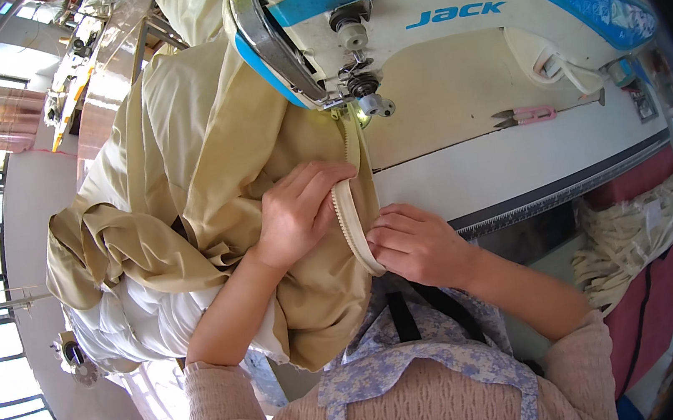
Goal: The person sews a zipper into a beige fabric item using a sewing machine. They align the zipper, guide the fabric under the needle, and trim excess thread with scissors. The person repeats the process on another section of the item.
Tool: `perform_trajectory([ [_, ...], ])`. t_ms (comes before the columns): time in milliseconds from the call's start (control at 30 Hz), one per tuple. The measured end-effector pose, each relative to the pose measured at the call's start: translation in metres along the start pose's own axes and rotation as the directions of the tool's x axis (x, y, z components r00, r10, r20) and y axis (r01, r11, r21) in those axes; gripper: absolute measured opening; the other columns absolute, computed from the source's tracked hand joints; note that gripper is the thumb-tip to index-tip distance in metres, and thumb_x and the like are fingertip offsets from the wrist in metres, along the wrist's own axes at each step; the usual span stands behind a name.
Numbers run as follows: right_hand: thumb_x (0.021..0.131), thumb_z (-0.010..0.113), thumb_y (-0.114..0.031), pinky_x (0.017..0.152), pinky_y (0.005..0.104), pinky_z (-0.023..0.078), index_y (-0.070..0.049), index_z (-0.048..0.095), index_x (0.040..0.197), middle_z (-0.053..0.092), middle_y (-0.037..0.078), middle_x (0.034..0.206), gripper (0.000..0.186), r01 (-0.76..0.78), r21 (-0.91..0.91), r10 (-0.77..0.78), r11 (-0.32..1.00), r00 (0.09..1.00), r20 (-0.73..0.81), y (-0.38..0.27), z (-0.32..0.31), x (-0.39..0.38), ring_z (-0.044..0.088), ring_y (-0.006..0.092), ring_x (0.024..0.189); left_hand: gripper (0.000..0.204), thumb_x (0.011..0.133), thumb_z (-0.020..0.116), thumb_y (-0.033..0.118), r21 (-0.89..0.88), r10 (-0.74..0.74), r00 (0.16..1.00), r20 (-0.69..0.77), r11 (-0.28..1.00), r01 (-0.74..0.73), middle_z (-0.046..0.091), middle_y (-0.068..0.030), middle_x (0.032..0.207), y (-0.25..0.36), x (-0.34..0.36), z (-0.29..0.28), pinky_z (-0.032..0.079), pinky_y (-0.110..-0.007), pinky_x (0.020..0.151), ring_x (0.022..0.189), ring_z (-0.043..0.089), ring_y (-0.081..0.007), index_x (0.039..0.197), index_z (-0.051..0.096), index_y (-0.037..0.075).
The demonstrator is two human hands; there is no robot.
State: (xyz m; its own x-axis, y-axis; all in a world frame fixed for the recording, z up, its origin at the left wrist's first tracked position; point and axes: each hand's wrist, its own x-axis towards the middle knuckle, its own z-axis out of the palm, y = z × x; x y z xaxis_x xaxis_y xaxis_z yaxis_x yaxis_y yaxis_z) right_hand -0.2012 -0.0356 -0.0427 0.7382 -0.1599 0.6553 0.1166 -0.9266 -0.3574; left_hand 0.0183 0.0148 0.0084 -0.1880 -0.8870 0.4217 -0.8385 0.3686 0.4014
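Observation:
A cream zipper (351,233) with pale teeth runs along the edge of a tan garment (216,153), up to the needle area of a white and blue sewing machine (304,12). My left hand (297,215) lies on the garment, its fingers closed on the zipper below the needle. Lower down and to the right, my right hand (418,244) has its fingers curled on the zipper where it bends in a loop. The fingertips are partly hidden. A small light glows by the presser foot, and the needle itself cannot be made out.
Pink-handled thread snips (525,115) and a thin tool lie on the machine bed, right of the needle. A ruler strip (553,194) follows the table's front edge. White quilted padding (144,317) hangs at the left, and a bag of cream pieces (634,236) sits at the right.

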Motion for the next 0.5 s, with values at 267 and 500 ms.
perform_trajectory([
  [267, 0.076, 0.073, -0.010, 0.085, 0.0328, 0.054, -0.007, 0.066, 0.083, 0.064, 0.002, 0.093, 0.010, 0.023, 0.191, -0.030, 0.981, 0.999, 0.036, 0.002, -0.007, -0.008, 0.064, 0.0193, 0.093, 0.015, 0.094, 0.065, 0.005, -0.010, 0.060, 0.997, 0.045, 0.998, -0.060, 0.074, -0.0136, 0.108, 0.000, 0.014, -0.005, 0.054, -0.047, 0.100, 0.108, 0.071, -0.0309, 0.108, 0.070, 0.001],
  [500, 0.072, 0.075, -0.010, 0.081, 0.0337, 0.056, -0.008, 0.065, 0.080, 0.063, 0.002, 0.091, 0.013, 0.008, 0.244, -0.025, 0.970, 0.998, 0.064, 0.003, -0.011, -0.006, 0.064, 0.0205, 0.092, 0.027, 0.073, 0.075, 0.008, 0.149, 0.276, 0.952, 0.130, 0.944, -0.294, 0.069, -0.0084, 0.098, -0.001, 0.013, 0.001, 0.051, -0.050, 0.109, 0.106, 0.070, -0.0262, 0.098, 0.065, 0.003],
])
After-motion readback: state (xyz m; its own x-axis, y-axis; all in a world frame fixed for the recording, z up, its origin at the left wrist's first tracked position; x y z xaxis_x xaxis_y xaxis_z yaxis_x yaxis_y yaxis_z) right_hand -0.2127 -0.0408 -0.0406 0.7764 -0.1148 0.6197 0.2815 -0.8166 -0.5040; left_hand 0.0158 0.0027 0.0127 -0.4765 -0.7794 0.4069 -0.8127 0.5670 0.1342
